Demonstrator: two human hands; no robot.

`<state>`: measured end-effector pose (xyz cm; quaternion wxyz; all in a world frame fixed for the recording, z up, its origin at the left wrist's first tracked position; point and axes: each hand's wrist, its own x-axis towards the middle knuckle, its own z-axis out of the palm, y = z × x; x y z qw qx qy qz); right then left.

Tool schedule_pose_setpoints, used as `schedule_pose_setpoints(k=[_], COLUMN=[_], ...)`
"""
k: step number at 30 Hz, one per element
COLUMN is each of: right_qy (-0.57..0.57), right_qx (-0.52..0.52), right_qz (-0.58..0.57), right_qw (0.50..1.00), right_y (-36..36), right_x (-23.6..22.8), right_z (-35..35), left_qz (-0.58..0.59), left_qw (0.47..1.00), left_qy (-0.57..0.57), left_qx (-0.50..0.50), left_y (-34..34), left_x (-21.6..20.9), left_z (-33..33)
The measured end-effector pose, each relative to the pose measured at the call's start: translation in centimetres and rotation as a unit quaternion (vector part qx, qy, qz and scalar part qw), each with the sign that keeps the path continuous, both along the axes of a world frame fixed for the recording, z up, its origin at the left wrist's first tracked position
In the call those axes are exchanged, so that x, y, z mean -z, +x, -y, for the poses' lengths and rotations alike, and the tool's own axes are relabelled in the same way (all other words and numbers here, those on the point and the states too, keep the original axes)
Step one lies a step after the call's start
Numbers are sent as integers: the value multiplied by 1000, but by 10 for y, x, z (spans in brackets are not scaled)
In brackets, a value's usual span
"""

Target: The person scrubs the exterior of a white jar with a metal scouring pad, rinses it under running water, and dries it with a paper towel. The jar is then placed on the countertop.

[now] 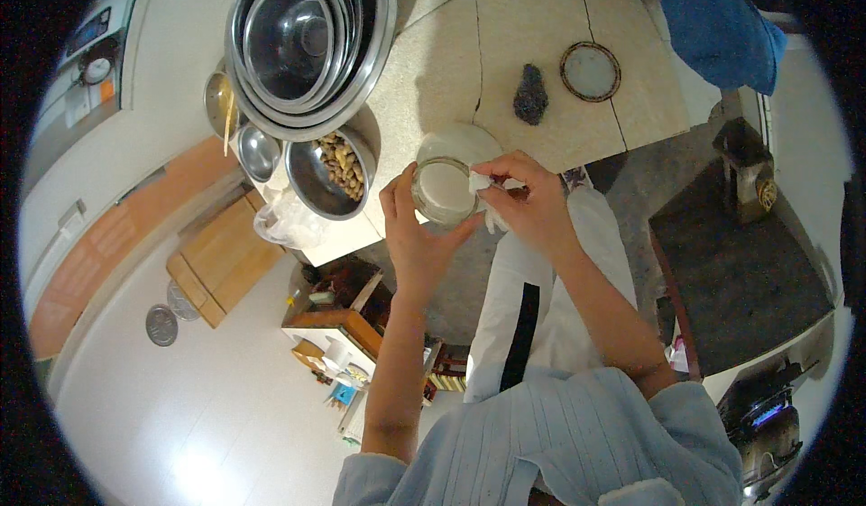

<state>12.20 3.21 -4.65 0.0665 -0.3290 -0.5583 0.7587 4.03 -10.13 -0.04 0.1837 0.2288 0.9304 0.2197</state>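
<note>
A clear glass jar (pixel 446 190) is in my left hand (pixel 413 240), its round mouth facing up toward me and its inside looking whitish. The fingers of that hand curl round the jar's left side, with the thumb along the near side. My right hand (pixel 530 197) is at the right of the rim, pinching a small white wad (pixel 480 182), maybe tissue or cloth. The wad touches the jar's rim. Farther off on the tiled counter lie a dark, rough, oval scrubber-like piece (pixel 530 96) and a round, dark-rimmed lid or disc (pixel 591 71).
Nested steel bowls (pixel 311 125) stand at the upper left of the cracked-tile counter (pixel 442 64). Near them are a steel bowl of tan lumpy pieces (pixel 341 165), a small steel bowl (pixel 259 152) and a clear plastic bag (pixel 290 222). Blue cloth (pixel 713 28) hangs at upper right.
</note>
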Motion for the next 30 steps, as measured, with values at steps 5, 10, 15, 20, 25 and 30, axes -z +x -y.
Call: schedule_pose_setpoints(k=[5, 10, 15, 20, 25, 30], right_qy=[19, 57, 106, -74, -364, -239], right_qx=[-43, -79, -155, -92, -23, -64], right_qz=[11, 34, -14, -63, 29, 36], right_qw=[999, 995, 982, 991, 931, 968], right_y=[-10, -27, -65, -59, -21, -14], right_x=[0, 0, 2, 26, 14, 9], right_z=[-7, -16, -22, -31, -33, -25], left_qz=[3, -8, -38, -12, -15, -6], left_qw=[1000, 1000, 998, 1000, 1000, 1000], left_qy=[-11, -7, -11, -5, -8, -4], left_qx=[-5, 11, 39, 22, 14, 8], left_y=[-2, -4, -5, -6, -4, -4], left_x=[0, -1, 0, -3, -1, 1], left_z=[2, 2, 2, 0, 2, 2])
